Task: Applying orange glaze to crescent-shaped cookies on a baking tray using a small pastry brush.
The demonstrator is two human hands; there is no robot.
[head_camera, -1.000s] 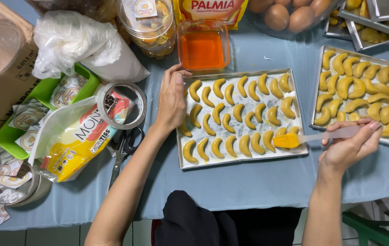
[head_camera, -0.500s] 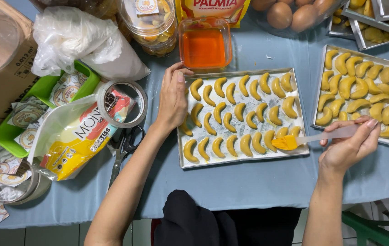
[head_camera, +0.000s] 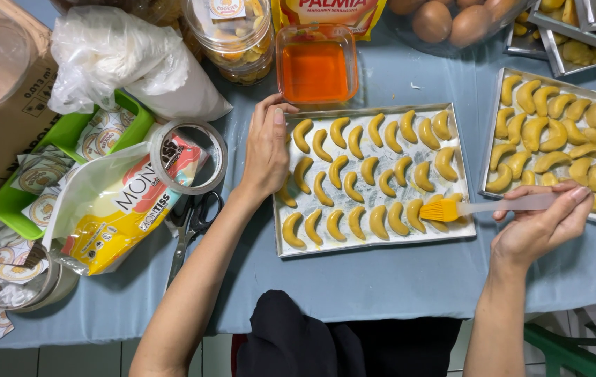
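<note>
Metal baking tray (head_camera: 371, 244) of crescent-shaped dough pieces lies between the hands, the left hand (head_camera: 267, 150) resting flat and open on its left edge while the right hand (head_camera: 539, 227) pinches a yellow-bristled pastry brush (head_camera: 483, 207) over the tray's near right corner.

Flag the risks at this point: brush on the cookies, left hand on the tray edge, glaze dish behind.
1. The brush works the last row at the tray rim, so glaze may smear onto the metal.
2. The right hand holds the handle far back; a heavy stroke could dent a soft cookie.
3. The full glaze dish touches the tray's far edge; a nudge from the left hand could slop it.
</note>
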